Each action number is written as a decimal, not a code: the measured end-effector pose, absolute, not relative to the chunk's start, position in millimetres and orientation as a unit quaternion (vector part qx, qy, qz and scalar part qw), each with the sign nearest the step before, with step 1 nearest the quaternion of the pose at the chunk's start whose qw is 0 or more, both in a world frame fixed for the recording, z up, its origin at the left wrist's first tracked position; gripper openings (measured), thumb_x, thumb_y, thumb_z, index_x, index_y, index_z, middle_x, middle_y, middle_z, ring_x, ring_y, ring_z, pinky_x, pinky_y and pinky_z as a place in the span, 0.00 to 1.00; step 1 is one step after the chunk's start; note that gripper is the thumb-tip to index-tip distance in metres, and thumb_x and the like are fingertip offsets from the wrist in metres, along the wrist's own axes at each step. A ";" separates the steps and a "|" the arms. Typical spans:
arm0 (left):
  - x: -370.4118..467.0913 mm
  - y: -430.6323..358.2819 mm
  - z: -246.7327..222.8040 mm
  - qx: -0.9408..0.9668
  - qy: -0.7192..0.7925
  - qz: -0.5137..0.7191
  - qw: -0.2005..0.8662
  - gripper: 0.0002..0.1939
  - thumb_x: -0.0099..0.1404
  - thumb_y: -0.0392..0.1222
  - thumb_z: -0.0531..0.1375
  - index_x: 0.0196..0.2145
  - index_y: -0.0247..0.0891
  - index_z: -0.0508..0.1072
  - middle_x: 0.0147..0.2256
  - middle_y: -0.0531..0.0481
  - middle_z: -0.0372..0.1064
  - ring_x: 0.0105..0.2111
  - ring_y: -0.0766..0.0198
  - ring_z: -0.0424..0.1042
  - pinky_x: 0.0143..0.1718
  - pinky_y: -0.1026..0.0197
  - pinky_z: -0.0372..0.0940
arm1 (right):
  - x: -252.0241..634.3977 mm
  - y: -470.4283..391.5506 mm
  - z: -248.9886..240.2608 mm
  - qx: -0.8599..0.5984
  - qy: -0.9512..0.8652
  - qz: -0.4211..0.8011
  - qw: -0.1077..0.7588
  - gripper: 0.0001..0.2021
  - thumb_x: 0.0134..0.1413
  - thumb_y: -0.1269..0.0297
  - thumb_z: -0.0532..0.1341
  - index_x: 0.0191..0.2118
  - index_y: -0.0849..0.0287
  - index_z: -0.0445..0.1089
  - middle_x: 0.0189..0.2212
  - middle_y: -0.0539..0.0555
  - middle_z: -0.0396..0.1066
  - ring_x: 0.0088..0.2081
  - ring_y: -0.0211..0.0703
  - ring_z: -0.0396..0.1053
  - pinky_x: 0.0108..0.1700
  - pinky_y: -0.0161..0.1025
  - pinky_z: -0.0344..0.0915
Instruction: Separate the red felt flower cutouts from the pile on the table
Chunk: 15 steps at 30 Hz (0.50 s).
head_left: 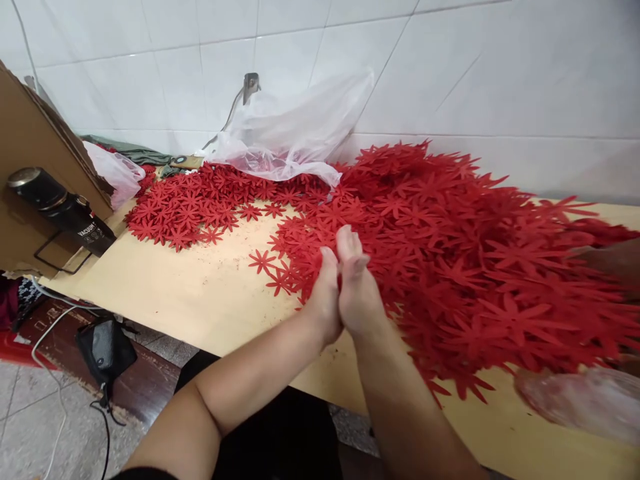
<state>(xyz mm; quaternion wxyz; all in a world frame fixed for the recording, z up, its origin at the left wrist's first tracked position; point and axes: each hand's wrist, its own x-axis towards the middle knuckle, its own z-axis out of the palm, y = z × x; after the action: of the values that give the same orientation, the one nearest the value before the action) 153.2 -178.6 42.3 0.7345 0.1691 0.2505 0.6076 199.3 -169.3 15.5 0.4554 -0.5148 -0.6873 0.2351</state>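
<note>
My left hand (pixel 326 297) and my right hand (pixel 359 290) are held palm against palm over the table, at the near edge of a big heap of red flower-shaped cutouts (pixel 430 240). The visible fingers are stretched forward rather than curled into a fist. No object shows between the palms, though their inner faces are hidden. A few single red cutouts (pixel 263 261) lie just left of my hands. Farther back on the left is a lower pile of the same cutouts (pixel 187 203).
A clear plastic bag (pixel 295 127) rests behind the piles against the tiled wall. At left, a black vacuum flask (pixel 63 210) leans by a cardboard box (pixel 30 133). Another plastic bag (pixel 585 400) lies at the right front of the wooden table (pixel 185 293). A black pouch (pixel 106 350) sits below.
</note>
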 end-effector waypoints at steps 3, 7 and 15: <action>157.2 -187.9 38.7 0.205 0.243 0.584 0.747 0.28 0.70 0.51 0.38 0.57 0.41 0.65 0.61 0.52 0.60 0.65 0.68 0.48 0.66 0.62 0.39 | 205.2 -157.7 13.5 -0.559 -0.633 0.280 0.456 0.52 0.49 0.31 0.26 0.66 0.71 0.47 0.67 0.66 0.42 0.69 0.55 0.34 0.67 0.59 0.35; 146.2 -179.7 48.8 0.131 0.291 0.568 0.758 0.34 0.68 0.58 0.35 0.56 0.36 0.66 0.58 0.46 0.64 0.63 0.59 0.56 0.65 0.56 0.47 | 198.2 -186.4 13.3 -0.493 -0.699 0.221 0.469 0.47 0.52 0.32 0.34 0.66 0.63 0.47 0.67 0.61 0.43 0.69 0.52 0.33 0.67 0.59 0.34; 157.6 -184.1 51.1 0.238 0.273 0.590 0.722 0.27 0.70 0.51 0.37 0.51 0.41 0.71 0.59 0.53 0.62 0.65 0.67 0.48 0.66 0.62 0.42 | 201.1 -149.8 32.8 -0.535 -0.598 0.350 0.483 0.46 0.52 0.35 0.25 0.67 0.59 0.47 0.68 0.57 0.40 0.69 0.47 0.32 0.68 0.55 0.33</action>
<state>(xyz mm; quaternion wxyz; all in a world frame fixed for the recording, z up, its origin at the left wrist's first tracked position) 157.6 -184.1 51.1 0.7215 0.2381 0.2731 0.5900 201.1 -149.8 32.8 0.4832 -0.5349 -0.5983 0.3499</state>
